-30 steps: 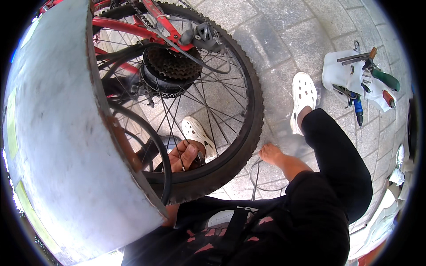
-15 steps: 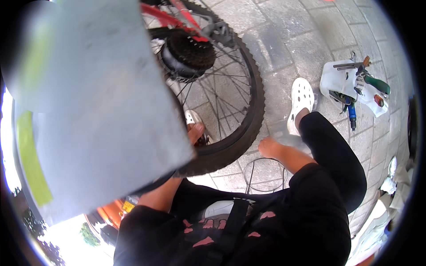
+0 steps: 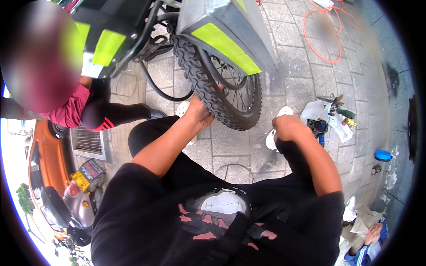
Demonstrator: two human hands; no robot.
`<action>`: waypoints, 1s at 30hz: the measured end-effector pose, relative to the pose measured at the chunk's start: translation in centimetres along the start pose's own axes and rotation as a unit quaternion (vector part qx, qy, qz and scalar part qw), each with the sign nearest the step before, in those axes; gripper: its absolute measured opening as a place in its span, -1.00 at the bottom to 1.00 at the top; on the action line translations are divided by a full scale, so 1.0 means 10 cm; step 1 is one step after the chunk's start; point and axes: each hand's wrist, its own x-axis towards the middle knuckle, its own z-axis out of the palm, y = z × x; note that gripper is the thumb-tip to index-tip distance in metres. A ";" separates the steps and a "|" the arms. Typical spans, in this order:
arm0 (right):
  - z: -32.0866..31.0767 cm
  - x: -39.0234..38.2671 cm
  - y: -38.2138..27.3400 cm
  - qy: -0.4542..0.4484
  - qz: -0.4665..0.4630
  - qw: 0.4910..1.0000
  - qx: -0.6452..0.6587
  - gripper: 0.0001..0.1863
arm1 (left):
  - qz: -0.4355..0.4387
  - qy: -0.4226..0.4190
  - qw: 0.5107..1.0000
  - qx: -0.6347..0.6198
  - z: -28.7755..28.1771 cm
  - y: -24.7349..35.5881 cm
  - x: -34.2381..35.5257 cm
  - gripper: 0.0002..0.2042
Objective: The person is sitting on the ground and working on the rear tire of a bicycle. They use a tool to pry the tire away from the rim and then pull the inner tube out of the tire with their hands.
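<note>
Tyre (image 3: 212, 98) perhaps against left fingers (image 3: 207, 120), paving (image 3: 290, 88) rightward

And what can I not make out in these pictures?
Head view:
Left hand: most fingers behind the black knobbly rubber tyre.
Right hand: its back hides the palm.
Tyre's top: behind the grey metal panel with yellow-green strips.
Dark tools in white plastic container: too small.

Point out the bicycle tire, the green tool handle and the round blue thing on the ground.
Bicycle tire (image 3: 205, 84): head view, on its knobby tread.
Green tool handle (image 3: 345, 114): head view, middle of the grip.
Round blue thing (image 3: 383, 155): head view, on its middle.
</note>
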 end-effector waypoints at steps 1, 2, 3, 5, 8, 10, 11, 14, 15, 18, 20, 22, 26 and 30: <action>-0.18 -0.12 0.01 0.045 0.023 0.999 0.001 -0.73 | 0.002 -0.009 1.000 -0.028 0.01 -0.02 -0.03 -0.90; -0.35 -0.25 0.02 0.109 0.027 0.993 0.031 -0.75 | -0.005 -0.005 0.999 -0.033 0.02 -0.01 -0.06 -0.89; -0.51 -0.38 0.04 0.174 0.031 0.982 0.062 -0.77 | 0.017 -0.008 0.999 -0.029 0.05 -0.03 -0.05 -0.88; -0.74 -0.53 -0.03 0.284 0.002 0.940 0.190 -0.81 | 0.057 -0.004 0.998 -0.016 0.02 -0.08 -0.03 -0.88; -0.96 -0.54 -0.02 0.326 -0.066 0.833 0.442 -0.80 | 0.143 -0.018 0.989 0.029 -0.07 -0.18 0.03 -0.86; -1.10 -0.54 -0.07 0.321 -0.072 0.823 0.463 -0.80 | 0.118 -0.034 0.991 0.055 -0.05 -0.12 -0.07 -0.86; -1.18 -0.53 -0.10 0.316 -0.077 0.817 0.476 -0.81 | 0.108 -0.043 0.992 0.043 -0.08 -0.14 -0.06 -0.85; -1.40 -0.50 -0.14 0.280 -0.107 0.837 0.457 -0.83 | 0.063 -0.067 0.995 -0.030 -0.17 -0.21 -0.03 -0.80; -1.49 -0.49 -0.19 0.263 -0.119 0.842 0.456 -0.83 | 0.041 -0.074 0.993 -0.079 -0.21 -0.24 0.00 -0.79; -1.60 -0.45 -0.30 0.277 -0.116 0.848 0.437 -0.83 | -0.049 -0.079 0.987 -0.129 -0.30 -0.24 0.13 -0.76; -1.59 -0.41 -0.21 0.288 -0.124 0.860 0.402 -0.84 | -0.061 -0.051 0.986 -0.150 -0.21 -0.21 0.13 -0.74; -1.55 -0.36 -0.17 0.286 -0.139 0.883 0.345 -0.84 | -0.077 0.000 0.982 -0.171 -0.09 -0.12 0.04 -0.74; -1.69 -0.61 -0.35 0.308 -0.161 0.894 0.283 -0.86 | -0.130 -0.095 0.960 -0.228 -0.46 -0.18 0.34 -0.74; -1.64 -0.66 -0.33 0.359 -0.105 0.880 0.293 -0.84 | -0.122 -0.103 0.972 -0.172 -0.16 -0.11 0.31 -0.64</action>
